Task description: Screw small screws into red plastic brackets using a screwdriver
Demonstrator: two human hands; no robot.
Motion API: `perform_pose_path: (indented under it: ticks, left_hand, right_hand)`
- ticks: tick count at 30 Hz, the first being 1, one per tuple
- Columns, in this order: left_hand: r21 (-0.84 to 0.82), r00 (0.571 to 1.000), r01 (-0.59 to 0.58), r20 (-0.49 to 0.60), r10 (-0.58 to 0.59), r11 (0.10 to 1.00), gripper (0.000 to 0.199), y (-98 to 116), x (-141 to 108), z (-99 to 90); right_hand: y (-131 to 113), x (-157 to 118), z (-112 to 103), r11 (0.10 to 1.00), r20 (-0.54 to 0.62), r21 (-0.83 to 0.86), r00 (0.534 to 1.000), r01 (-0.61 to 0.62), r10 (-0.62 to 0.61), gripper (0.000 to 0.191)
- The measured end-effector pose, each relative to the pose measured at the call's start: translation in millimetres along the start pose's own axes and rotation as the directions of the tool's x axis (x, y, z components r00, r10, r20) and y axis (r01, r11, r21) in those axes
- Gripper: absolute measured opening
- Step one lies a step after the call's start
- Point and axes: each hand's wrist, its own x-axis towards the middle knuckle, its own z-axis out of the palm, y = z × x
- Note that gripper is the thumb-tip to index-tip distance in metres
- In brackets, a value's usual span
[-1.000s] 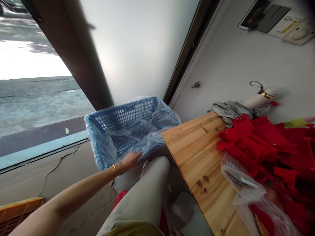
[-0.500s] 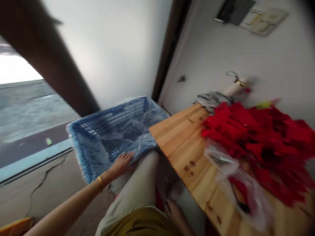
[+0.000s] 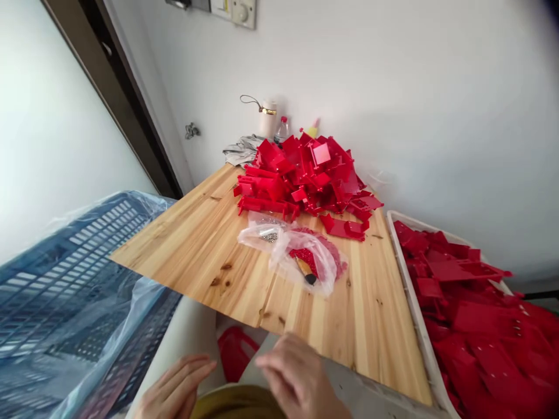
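Observation:
My left hand (image 3: pixel 177 387) is above my lap with its fingers stretched out, holding nothing. Opposite it, my right hand (image 3: pixel 297 375) hovers by the near edge of the wooden board (image 3: pixel 196 233), its fingers loosely bent and a little blurred, with nothing seen in them. Farther up the board lie clear plastic bags (image 3: pixel 279 247), one with small metal pieces (image 3: pixel 269 237), another with small red pieces and a tool with a wooden handle (image 3: pixel 304 269). Behind them rises a pile of red plastic parts (image 3: pixel 301 180).
On the left stands a blue basket (image 3: pixel 87 233) lined with clear plastic. A white crate (image 3: pixel 410 291) on the right holds many red parts (image 3: pixel 480 314). A pale flask (image 3: pixel 268 119), a small bottle (image 3: pixel 283 129) and a grey cloth (image 3: pixel 242 150) are by the wall.
My view has swung right, bringing the crate into sight. My left hand has left the basket's rim and come to my lap; my right hand has risen from beside my leg toward the board's edge.

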Motion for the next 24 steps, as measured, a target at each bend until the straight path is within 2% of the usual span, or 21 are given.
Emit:
perform_pose_path:
  ticks: [2,4,7,11,13,16,20,24]
  left_hand:
    - [-0.037,0.999,-0.030,0.014,0.031,0.999,0.051,21,46,-4.5]
    - [-0.082,0.995,-0.095,0.009,0.096,0.992,0.050,38,96,-3.8]
    - [-0.118,0.973,-0.226,0.029,0.231,0.967,0.046,57,162,10.7]
    - [-0.128,0.947,-0.308,0.055,0.317,0.943,0.038,64,220,44.3]
    - [-0.095,0.941,-0.323,0.075,0.331,0.941,0.033,60,235,59.6]
    - [0.011,0.946,-0.298,0.133,0.294,0.954,0.028,51,243,73.8]
    - [0.129,0.941,-0.245,0.270,0.203,0.961,0.028,43,236,77.8]
    - [0.197,0.929,-0.254,0.322,0.182,0.947,0.030,37,229,79.9]
  right_hand:
    - [17,13,-36,0.993,-0.218,-0.096,0.975,-0.070,0.047,0.020]
    - [45,26,-57,0.962,-0.353,-0.205,0.930,-0.182,0.101,0.021]
    - [85,42,-63,0.913,-0.389,-0.314,0.912,-0.262,0.128,0.020]
    - [106,49,-49,0.830,-0.328,-0.465,0.931,-0.306,0.160,0.023]
    - [110,50,-44,0.782,-0.301,-0.535,0.937,-0.320,0.178,0.023]
    - [114,51,-43,0.736,-0.284,-0.597,0.942,-0.320,0.179,0.020]
    - [114,54,-49,0.713,-0.245,-0.625,0.947,-0.317,0.206,0.023]
    - [107,58,-49,0.668,-0.234,-0.652,0.933,-0.359,0.273,0.020]
